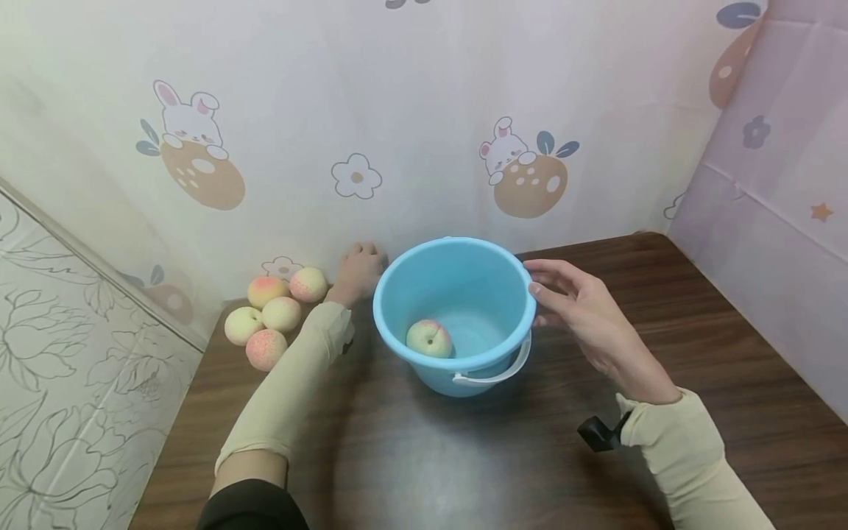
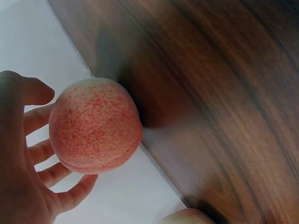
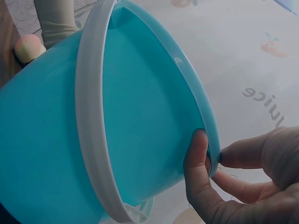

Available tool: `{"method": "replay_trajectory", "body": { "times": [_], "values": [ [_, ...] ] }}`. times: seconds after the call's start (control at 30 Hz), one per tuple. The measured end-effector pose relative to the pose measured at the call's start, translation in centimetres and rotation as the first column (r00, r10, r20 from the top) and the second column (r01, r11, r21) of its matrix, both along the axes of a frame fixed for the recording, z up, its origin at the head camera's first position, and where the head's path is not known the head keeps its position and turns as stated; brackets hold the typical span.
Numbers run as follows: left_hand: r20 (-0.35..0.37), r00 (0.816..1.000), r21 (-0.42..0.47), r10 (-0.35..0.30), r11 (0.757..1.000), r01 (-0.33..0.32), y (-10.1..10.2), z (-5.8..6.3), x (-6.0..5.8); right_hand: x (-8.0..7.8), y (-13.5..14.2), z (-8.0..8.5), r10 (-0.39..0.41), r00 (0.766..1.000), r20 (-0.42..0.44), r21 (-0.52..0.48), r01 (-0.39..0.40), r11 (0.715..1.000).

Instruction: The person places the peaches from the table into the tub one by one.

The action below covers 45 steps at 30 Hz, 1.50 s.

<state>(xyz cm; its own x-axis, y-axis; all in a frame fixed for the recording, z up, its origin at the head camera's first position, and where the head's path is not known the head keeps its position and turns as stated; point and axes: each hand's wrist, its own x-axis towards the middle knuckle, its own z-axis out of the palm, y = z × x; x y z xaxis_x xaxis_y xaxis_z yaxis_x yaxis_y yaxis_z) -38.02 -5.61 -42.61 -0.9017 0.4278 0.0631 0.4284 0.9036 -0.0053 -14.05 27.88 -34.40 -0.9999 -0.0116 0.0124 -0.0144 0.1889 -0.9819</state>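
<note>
A light blue bucket point(image 1: 490, 294) stands on the table with one peach point(image 1: 429, 338) inside it. At the bucket's right side my right hand point(image 1: 583, 313) pinches the rim point(image 3: 205, 105) between thumb and fingers. My left hand point(image 1: 358, 272) is left of the bucket, close to the wall. In the left wrist view its fingers point(image 2: 44, 151) curl round a reddish peach point(image 2: 96, 126); the head view hides this peach. The thumb lies close to the fruit, and contact there is unclear. Beside the left forearm several peaches point(image 1: 281, 314) lie in a group.
The brown wooden table point(image 1: 424, 471) meets a wall covering printed with rabbits point(image 1: 192, 140) at the back. Another covered wall point(image 1: 782, 221) borders the right side. A white handle point(image 1: 493, 377) hangs down the bucket's front.
</note>
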Motion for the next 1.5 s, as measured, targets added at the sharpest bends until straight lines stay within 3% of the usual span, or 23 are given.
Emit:
{"method": "replay_trajectory", "body": {
  "times": [0.57, 0.8, 1.03, 1.5],
  "values": [
    [0.042, 0.999, 0.031, 0.026, 0.999, -0.027, -0.6, -1.1, 0.3, 0.0, -0.1, 0.2, -0.002, 1.000, -0.006, -0.002, 0.002, 1.000],
    [0.030, 1.000, 0.022, 0.004, 1.000, -0.005, -0.8, -1.2, 0.2, 0.1, -0.1, 0.2, -0.005, 1.000, -0.012, 0.009, 0.005, 1.000],
    [0.054, 0.998, 0.074, -0.008, 0.997, 0.004, -1.2, -2.3, 0.1, 0.0, -0.1, 0.2, -0.007, 1.000, -0.009, 0.012, 0.007, 1.000],
    [-0.007, 1.000, 0.153, -0.003, 0.988, 0.004, -1.0, -3.5, 0.9, 0.1, -0.1, 0.0, -0.005, 1.000, -0.004, 0.012, 0.005, 1.000]
  ]
}}
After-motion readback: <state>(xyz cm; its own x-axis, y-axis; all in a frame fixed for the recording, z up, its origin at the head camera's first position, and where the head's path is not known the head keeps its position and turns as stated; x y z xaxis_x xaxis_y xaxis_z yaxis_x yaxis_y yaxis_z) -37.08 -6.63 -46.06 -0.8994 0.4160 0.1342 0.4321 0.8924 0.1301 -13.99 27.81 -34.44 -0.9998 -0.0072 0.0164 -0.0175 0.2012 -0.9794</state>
